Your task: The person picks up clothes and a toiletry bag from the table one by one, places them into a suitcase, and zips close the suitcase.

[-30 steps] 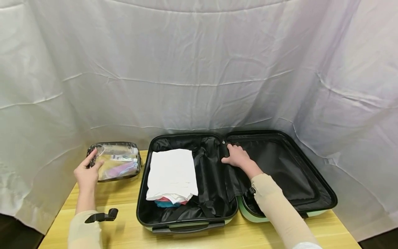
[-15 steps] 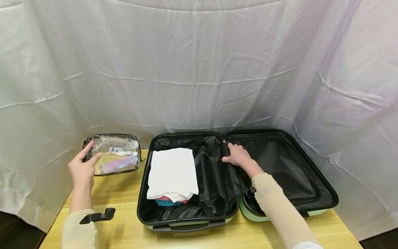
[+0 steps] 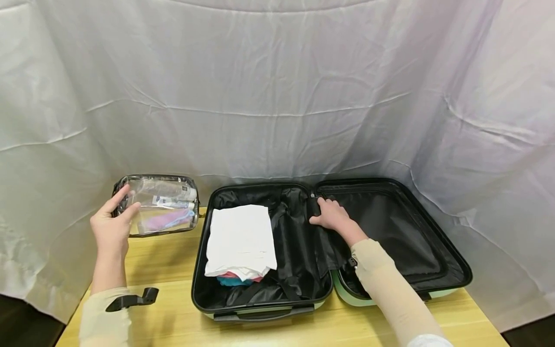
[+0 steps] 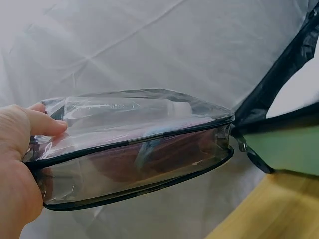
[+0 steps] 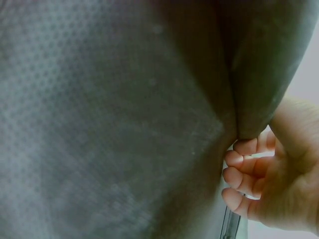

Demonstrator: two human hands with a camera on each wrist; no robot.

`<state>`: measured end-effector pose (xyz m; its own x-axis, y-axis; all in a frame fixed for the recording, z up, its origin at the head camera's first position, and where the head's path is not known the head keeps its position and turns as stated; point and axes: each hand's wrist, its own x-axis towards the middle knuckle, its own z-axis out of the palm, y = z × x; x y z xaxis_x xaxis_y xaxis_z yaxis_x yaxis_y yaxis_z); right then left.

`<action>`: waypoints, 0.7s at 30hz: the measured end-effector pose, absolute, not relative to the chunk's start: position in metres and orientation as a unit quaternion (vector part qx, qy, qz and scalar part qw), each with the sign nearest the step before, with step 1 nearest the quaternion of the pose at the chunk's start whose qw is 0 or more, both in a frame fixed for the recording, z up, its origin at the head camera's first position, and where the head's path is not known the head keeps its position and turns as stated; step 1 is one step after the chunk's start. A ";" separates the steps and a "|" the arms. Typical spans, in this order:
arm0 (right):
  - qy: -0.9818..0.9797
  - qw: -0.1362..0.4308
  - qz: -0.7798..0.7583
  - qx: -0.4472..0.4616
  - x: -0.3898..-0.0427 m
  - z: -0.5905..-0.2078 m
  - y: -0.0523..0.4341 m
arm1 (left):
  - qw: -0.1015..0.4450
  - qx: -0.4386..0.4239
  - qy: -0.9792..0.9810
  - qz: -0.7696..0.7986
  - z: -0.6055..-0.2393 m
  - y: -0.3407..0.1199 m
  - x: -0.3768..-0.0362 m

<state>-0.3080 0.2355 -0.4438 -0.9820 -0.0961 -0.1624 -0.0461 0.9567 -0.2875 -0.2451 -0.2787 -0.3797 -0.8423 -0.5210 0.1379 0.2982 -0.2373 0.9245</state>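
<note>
A clear plastic toiletry pouch with black trim (image 3: 157, 205) is held by its left end in the left hand (image 3: 110, 226), fingers curled round the edge; the left-wrist view shows the thumb (image 4: 46, 123) pressed on the pouch's (image 4: 134, 147) upper face. The pouch is seen at the left of the frame, raised clear of the light wooden tabletop (image 3: 169, 270), just left of the open mint-green hard-shell suitcase with black lining (image 3: 329, 241). Compared with the frame one second earlier, where the pouch lay on the tabletop, it is now lifted and sits higher in the frame; the left hand has risen with it.

The right hand (image 3: 331, 216) is found at the centre of the frame, on the black fabric divider (image 3: 312, 241) between the two halves of the case. In the right-wrist view its fingers (image 5: 244, 172) are curled round a fold of the black fabric (image 5: 124, 124), so the grip is closed on the divider. Its position is unchanged from the earlier frames.

A folded white garment (image 3: 240, 238) lies in the left half of the case, over pink and blue cloth (image 3: 236, 280).
</note>
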 end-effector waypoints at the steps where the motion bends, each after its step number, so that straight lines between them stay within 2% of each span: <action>1: 0.985 0.087 -0.142 -0.037 -0.308 -0.443 0.235 | 0.263 0.098 -0.559 -0.780 -0.377 -0.277 -0.245; 13: 0.985 0.087 -0.145 -0.036 -0.309 -0.446 0.237 | 0.292 0.013 -0.562 -0.773 -0.358 -0.265 -0.247; 21: 0.985 0.088 -0.143 -0.035 -0.308 -0.447 0.238 | 0.274 -0.018 -0.557 -0.784 -0.350 -0.253 -0.248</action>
<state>-0.3084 0.2375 -0.4472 -0.9821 -0.0948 -0.1626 -0.0447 0.9567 -0.2876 -0.2477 -0.2526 -0.3499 -0.8487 -0.4099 0.3342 0.4504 -0.2289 0.8630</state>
